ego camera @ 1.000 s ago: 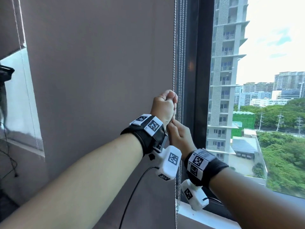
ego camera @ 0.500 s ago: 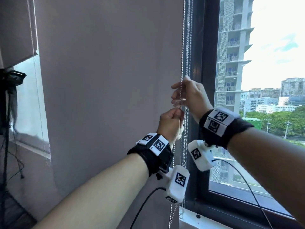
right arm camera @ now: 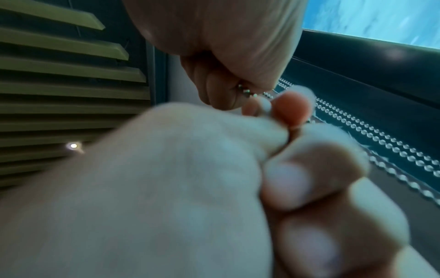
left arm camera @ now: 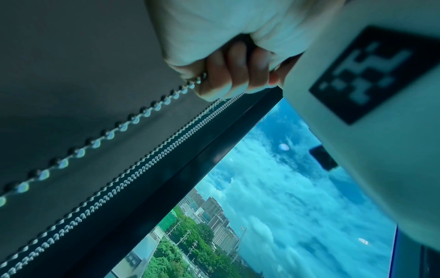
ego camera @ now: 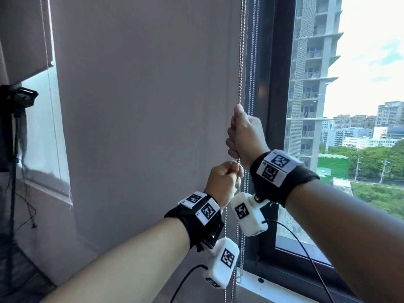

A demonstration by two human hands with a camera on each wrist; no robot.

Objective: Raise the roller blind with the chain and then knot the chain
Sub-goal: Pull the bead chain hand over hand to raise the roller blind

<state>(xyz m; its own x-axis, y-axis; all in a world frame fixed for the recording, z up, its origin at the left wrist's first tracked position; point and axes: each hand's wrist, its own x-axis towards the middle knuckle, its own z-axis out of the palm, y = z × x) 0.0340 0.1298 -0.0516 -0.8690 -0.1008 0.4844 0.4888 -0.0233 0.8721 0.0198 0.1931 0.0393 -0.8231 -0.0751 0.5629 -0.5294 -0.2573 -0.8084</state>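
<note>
Gripping the chain point(ego camera: 241, 62) in a fist, the right hand point(ego camera: 246, 136) sits just above the left hand point(ego camera: 223, 180), which is also curled round the same strand lower down. The chain runs taut upward along the right edge of the grey blind point(ego camera: 148, 95), beside more bead strands point(ego camera: 253, 62) hanging against the dark window frame point(ego camera: 277, 84). Below the left fist the chain hangs toward the sill point(ego camera: 273, 289).
</note>
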